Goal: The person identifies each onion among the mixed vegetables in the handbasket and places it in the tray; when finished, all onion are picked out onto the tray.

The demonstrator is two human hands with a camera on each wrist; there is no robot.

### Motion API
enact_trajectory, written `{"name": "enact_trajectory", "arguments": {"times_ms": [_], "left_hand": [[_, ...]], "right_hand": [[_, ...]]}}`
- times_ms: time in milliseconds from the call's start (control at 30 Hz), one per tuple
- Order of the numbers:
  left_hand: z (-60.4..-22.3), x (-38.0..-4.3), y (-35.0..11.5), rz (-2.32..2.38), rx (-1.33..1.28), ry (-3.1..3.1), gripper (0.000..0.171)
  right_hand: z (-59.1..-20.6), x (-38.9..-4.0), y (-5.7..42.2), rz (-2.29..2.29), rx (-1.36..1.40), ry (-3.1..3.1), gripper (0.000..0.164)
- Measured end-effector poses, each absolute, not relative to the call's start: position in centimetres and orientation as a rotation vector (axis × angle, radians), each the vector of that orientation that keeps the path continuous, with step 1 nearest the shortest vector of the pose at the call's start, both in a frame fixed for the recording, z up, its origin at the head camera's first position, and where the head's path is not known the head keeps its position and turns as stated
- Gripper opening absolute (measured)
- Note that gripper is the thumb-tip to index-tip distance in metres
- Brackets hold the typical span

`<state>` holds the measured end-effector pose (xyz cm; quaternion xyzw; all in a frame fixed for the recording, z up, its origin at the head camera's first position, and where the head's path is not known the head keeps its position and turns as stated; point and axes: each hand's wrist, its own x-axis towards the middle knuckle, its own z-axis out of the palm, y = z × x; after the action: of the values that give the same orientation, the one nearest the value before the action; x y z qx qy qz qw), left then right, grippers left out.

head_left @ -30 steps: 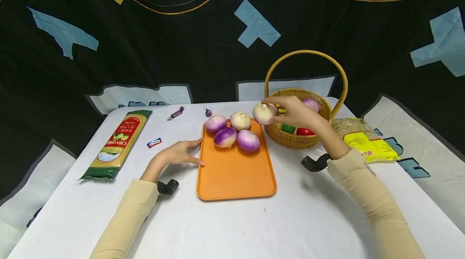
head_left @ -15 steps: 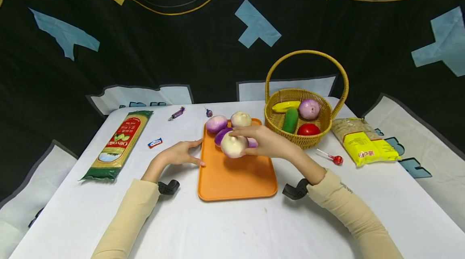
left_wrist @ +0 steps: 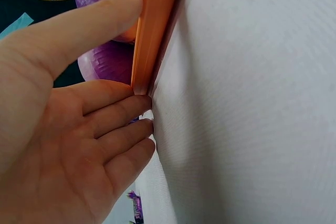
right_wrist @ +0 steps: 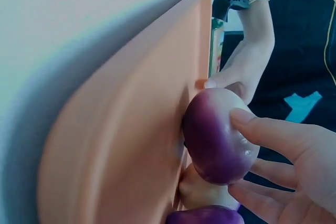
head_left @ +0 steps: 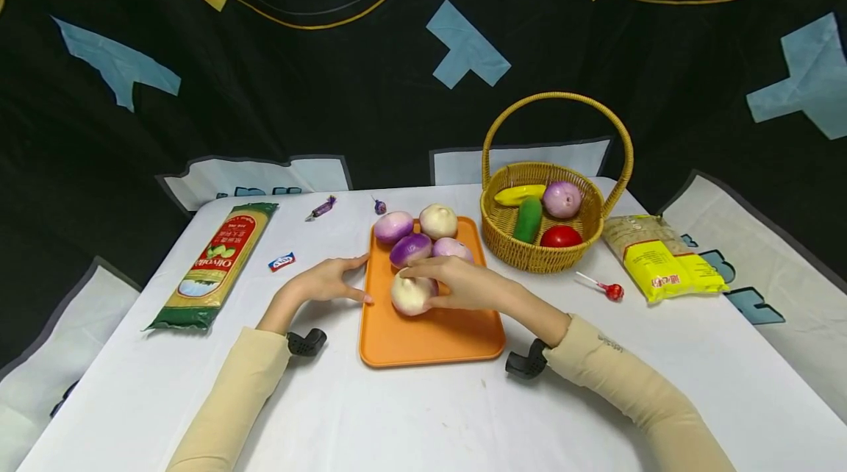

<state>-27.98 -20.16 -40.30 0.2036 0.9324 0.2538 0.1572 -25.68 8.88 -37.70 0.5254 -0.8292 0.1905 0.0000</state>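
Note:
My right hand [head_left: 456,282] holds a white-and-purple onion [head_left: 412,294] between thumb and fingers, low over the orange tray [head_left: 433,345]. In the right wrist view the onion's purple side [right_wrist: 220,140] faces the camera, and the tray is right beside it. Several more purple and white onions sit at the tray's far end, among them a purple one [head_left: 410,250] and a pale one [head_left: 438,221]. At the tray's left edge, my left hand [head_left: 324,281] touches the rim with its thumb and fingertips. The left wrist view has those fingers [left_wrist: 123,111] fairly straight.
A wicker basket [head_left: 529,257] with a banana, cucumber, onion and tomato stands behind the tray to the right. Beside it lie a yellow bag [head_left: 668,259] and a red lollipop [head_left: 613,291]. A green-and-red packet [head_left: 215,262] and wrapped candies [head_left: 281,260] are on the left.
My right hand has carried the onion from beside the basket leftward and down to the tray's middle, in front of the other onions. The left hand has stayed at the rim.

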Motion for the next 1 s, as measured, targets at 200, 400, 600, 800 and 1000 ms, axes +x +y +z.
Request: {"name": "enact_trajectory", "arguments": {"times_ms": [200, 400, 600, 800, 1000], "left_hand": [[-40.3, -27.9, -20.2, 0.723, 0.565, 2.661, 0.097], [-40.2, -27.8, -20.0, 0.726, 0.561, 2.660, 0.097], [-40.1, -27.9, -19.9, 0.712, 0.566, 2.660, 0.096], [-40.2, -28.0, -20.0, 0.709, 0.565, 2.669, 0.096], [-40.2, -28.1, -20.0, 0.705, 0.578, 2.673, 0.096]], "right_hand": [[-37.2, -25.8, 9.4, 0.633, 1.621, -2.580, 0.053], [-35.7, -26.0, 12.4, 0.695, 1.535, -2.558, 0.050], [-34.2, -26.6, 16.8, 0.662, 1.385, -2.642, 0.049], [-32.4, -28.1, 20.5, 0.509, 1.273, -2.706, 0.048], [-30.6, -30.8, 23.4, 0.358, 1.081, -2.842, 0.048]]}}
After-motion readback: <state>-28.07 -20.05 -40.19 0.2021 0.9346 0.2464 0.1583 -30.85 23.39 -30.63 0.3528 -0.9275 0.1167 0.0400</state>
